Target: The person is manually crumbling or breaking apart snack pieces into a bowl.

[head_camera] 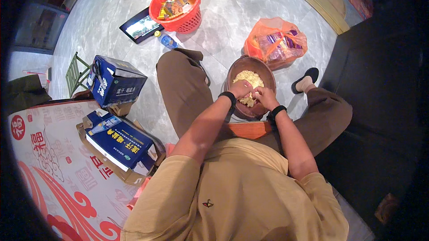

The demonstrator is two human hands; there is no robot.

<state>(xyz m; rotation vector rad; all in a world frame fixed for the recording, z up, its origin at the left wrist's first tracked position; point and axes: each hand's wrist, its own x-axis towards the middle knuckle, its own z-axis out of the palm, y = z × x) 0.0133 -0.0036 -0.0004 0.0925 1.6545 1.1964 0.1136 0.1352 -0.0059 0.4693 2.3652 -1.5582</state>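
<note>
Between my knees stands a deep brown bowl [269,77], with a heap of pale yellow crumbly food [249,77] in it. My left hand [241,88] and my right hand [266,97] meet over the heap, fingers bent and thumbs close together. A small pale piece shows at the fingertips, apparently pinched by both hands; the fingers partly hide it. Dark bands circle both wrists. Just behind the bowl's near rim is a reddish-brown wooden edge [249,130] between my thighs.
Beyond the bowl sits an orange plastic bag [264,28] of packets. A red basket [182,23] holds more packets, near a lit screen [140,28] and a bottle [167,41]. At left are a blue carton [124,90] with scissors [97,68], a flattened carton [117,140] and a green folding stool [75,77].
</note>
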